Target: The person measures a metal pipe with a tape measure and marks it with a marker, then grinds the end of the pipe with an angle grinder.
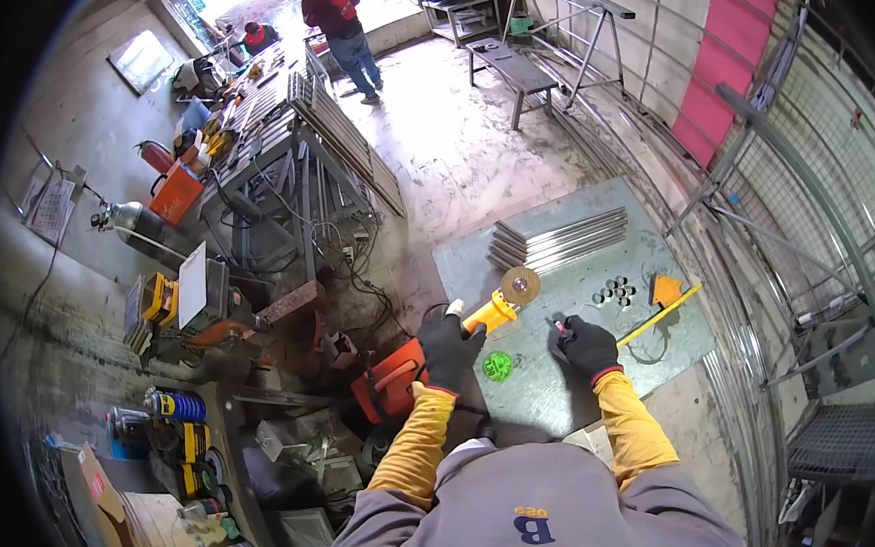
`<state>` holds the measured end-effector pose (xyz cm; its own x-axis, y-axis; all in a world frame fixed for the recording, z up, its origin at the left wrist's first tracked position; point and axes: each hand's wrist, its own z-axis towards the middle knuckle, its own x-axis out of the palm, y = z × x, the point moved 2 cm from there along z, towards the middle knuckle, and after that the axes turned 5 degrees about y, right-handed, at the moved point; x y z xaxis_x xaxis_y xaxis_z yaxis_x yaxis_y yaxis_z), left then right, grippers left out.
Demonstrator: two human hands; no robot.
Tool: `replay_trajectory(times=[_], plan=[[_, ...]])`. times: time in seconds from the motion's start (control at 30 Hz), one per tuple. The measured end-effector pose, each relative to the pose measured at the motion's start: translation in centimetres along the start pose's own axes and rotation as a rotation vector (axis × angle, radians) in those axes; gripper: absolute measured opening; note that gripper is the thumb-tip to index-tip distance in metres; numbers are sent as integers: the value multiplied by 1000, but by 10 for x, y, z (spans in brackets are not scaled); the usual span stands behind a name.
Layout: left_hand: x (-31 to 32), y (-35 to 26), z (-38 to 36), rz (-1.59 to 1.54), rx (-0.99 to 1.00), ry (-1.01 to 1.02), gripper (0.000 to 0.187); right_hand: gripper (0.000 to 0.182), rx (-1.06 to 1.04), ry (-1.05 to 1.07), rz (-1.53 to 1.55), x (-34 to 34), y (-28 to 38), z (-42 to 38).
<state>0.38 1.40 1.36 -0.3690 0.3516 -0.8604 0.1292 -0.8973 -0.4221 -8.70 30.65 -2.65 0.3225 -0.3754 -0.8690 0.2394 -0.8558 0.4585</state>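
Note:
My left hand [449, 347], in a black glove, is closed around the rear of a yellow angle grinder [490, 313]. The grinder's round disc [521, 285] points away from me over a grey metal sheet [565, 384]. In my gloved right hand [590, 348] a small pinkish piece [561, 327] is pinched above the sheet, too small to name. A bright green round object [497, 367] lies between my hands. Beyond the disc rests a bundle of cut metal tubes [571, 243]. Several short tube pieces [614, 293] stand to the right.
An orange magnetic-square-like triangle [666, 290] and a yellow measuring strip [661, 316] lie at the sheet's right. An orange case [392, 379] sits by my left forearm. Long metal bars [732, 426] run along the right. A cluttered workbench [267, 113] and a standing person [342, 29] are farther off.

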Motion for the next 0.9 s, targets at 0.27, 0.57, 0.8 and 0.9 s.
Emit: replay_trajectory(times=[0.27,0.57,0.8,0.9], plan=[[42,-107,-59,-187,360,197,56,23,-221,-73,77,1,18,-37],[63,-102,-74,-114,475,149,45,23,-161,-79,56,7,13,-77],[58,-106,-71,-172,452,127,40,29,-70,-1,133,-3,18,-84],[66,-101,-76,-143,451,164,33,31,-34,45,90,-7,9,-83]])
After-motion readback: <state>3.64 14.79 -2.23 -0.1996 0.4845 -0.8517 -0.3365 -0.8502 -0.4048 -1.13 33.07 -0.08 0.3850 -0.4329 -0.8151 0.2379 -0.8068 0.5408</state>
